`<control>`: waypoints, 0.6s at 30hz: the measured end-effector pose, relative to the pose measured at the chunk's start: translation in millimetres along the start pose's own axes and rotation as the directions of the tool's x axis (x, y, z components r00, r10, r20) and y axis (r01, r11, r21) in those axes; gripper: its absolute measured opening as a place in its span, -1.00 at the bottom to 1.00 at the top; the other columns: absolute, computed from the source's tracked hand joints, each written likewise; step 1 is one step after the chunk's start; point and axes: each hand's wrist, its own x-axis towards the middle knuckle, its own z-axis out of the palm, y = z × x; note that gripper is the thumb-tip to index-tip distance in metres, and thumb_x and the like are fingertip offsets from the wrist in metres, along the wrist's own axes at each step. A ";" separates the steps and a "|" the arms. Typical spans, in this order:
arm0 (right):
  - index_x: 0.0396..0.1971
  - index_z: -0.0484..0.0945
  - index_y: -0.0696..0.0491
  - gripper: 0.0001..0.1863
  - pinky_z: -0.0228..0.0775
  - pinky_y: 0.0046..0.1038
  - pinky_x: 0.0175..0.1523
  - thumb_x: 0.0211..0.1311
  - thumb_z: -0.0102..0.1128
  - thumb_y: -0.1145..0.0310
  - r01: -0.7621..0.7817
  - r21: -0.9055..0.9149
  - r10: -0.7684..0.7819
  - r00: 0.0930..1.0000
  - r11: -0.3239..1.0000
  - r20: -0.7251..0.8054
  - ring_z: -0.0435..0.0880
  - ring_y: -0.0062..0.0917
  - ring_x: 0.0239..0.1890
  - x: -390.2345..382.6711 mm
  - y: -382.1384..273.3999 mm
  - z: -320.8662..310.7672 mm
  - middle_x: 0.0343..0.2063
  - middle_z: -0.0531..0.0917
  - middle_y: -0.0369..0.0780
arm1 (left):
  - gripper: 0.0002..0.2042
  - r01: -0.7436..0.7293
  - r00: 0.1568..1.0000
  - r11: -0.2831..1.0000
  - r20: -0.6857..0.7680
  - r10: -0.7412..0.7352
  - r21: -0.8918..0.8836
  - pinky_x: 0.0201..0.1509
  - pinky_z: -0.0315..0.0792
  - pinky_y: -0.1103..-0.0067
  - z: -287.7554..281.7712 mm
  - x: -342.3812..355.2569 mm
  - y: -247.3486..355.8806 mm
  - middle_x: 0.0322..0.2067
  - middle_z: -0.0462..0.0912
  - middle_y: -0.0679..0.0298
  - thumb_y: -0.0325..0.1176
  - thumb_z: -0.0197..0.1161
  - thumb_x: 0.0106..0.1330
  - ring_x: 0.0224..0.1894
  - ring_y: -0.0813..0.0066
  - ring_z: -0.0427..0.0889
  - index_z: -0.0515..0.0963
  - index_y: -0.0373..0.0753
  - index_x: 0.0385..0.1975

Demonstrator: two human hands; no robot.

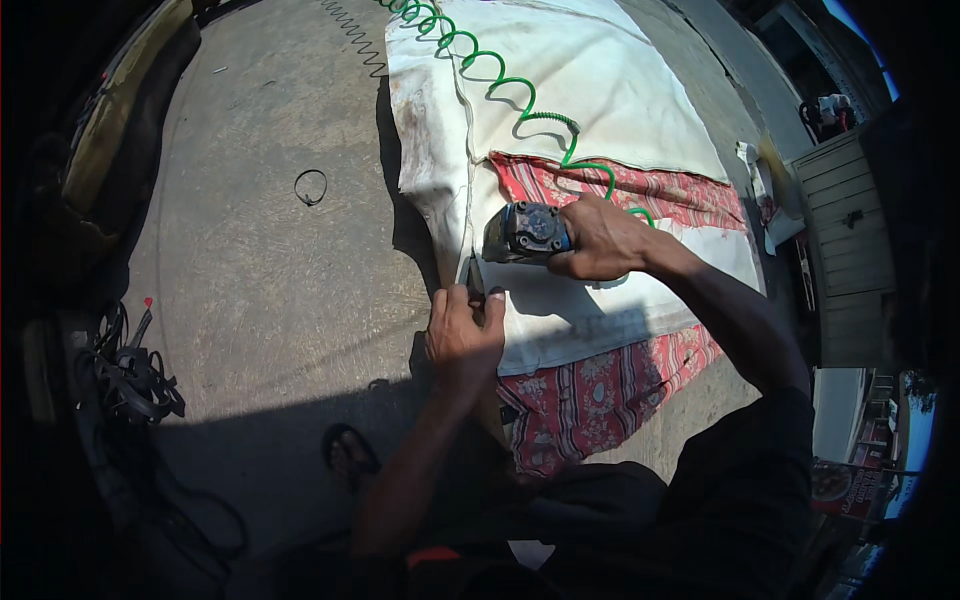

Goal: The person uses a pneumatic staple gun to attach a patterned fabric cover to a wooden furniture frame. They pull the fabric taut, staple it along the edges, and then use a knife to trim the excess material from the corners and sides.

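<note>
My right hand grips a blue and black air-powered tool with a boxy, bolted top, held over a white padded fabric on the ground. A green coiled hose runs across the fabric to it. My left hand is closed on the fabric's seamed edge just below the tool, by a narrow dark piece between thumb and fingers, which I cannot make out. Red patterned fabric shows in a middle band and at the near end.
Concrete ground lies left, with a black loop and a heap of black straps. A yellowish padded object edges the far left; pale metal panels stand right. My sandaled foot is below, in shade.
</note>
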 end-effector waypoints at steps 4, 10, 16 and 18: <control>-0.40 0.62 0.21 -0.68 0.51 -0.15 -0.24 -0.01 0.28 0.23 0.006 0.016 -0.006 1.000 1.000 -0.001 0.69 -0.06 -0.44 -0.9 -4.3 7.7 -0.54 0.67 0.07 | -0.68 -0.051 0.999 0.998 -0.005 0.051 0.034 -0.16 0.44 0.17 9.7 -9.2 2.7 -0.38 0.55 0.01 -0.18 0.35 0.28 -0.32 -0.07 0.59 0.55 -0.40 -0.38; -0.35 0.64 0.20 -0.68 0.52 -0.14 -0.18 0.01 0.28 0.23 -0.005 -0.031 0.008 0.997 1.000 0.077 0.72 -0.05 -0.37 -4.8 -12.9 6.6 -0.49 0.68 0.09 | -0.79 0.018 1.000 0.932 -0.009 -0.022 -0.362 -0.18 0.48 0.43 32.2 -3.1 -40.8 -0.41 0.68 0.14 -0.35 0.31 0.30 -0.30 0.34 0.66 0.64 -0.41 -0.27; -0.36 0.64 0.21 -0.69 0.53 -0.12 -0.19 0.05 0.25 0.24 0.042 -0.059 -0.038 0.997 0.997 0.064 0.73 -0.02 -0.36 4.1 -6.0 22.2 -0.50 0.67 0.13 | -0.80 0.137 0.990 0.906 0.081 -0.114 -0.400 -0.26 0.44 0.51 33.9 -0.7 -54.8 -0.45 0.67 0.25 -0.36 0.29 0.31 -0.37 0.55 0.59 0.62 -0.41 -0.28; -0.36 0.64 0.22 -0.69 0.53 -0.12 -0.19 0.05 0.25 0.24 0.038 -0.070 -0.034 0.998 0.997 0.058 0.73 -0.02 -0.36 5.8 -5.3 24.0 -0.50 0.66 0.14 | -0.77 0.120 0.993 0.940 0.040 -0.113 -0.320 -0.29 0.44 0.47 31.4 -3.4 -48.1 -0.47 0.67 0.16 -0.30 0.30 0.31 -0.39 0.46 0.61 0.59 -0.41 -0.34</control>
